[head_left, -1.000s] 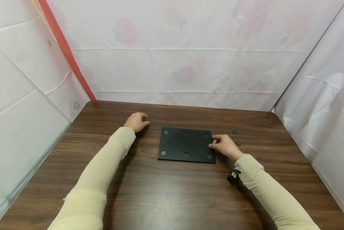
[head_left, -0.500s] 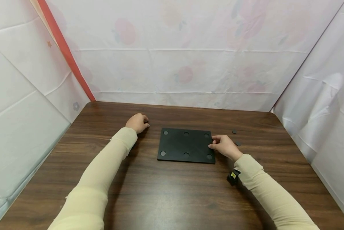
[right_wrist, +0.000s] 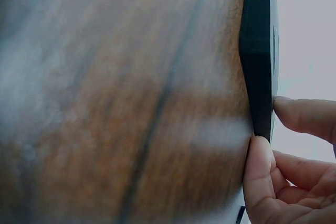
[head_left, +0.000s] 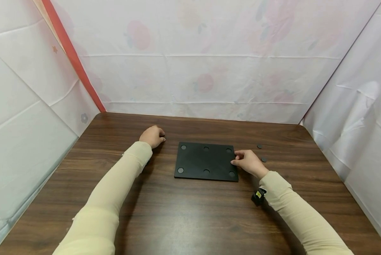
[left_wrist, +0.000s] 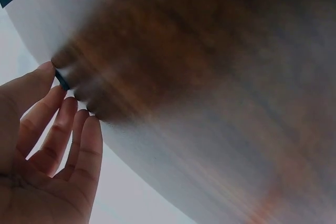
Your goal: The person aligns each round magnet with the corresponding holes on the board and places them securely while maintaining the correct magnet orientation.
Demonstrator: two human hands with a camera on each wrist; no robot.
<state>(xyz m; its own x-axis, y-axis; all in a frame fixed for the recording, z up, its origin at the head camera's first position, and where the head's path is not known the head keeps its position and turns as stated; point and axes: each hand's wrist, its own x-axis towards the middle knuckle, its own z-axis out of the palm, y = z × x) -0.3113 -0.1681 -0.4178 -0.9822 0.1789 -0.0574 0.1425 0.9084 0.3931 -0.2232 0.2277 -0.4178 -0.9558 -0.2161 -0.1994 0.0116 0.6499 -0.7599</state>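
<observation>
A flat black board with round recesses lies mid-table. Its two left recesses look filled with grey discs, the upper-left disc and the lower-left disc; the others show as dark hollows. Left of the board, my left hand is low over the table. In the left wrist view a small dark disc sits between its thumb and index fingertip. My right hand holds the board's right edge, thumb on top. The right wrist view shows curled fingers against the board's side.
Two loose dark discs lie right of the board, a farther disc and a nearer disc. The brown wooden table is bounded by a white patterned curtain behind and white sheets at both sides.
My left thumb and fingers, spread apart a second ago, have curled together at the small disc. The right hand and board stay in place.
</observation>
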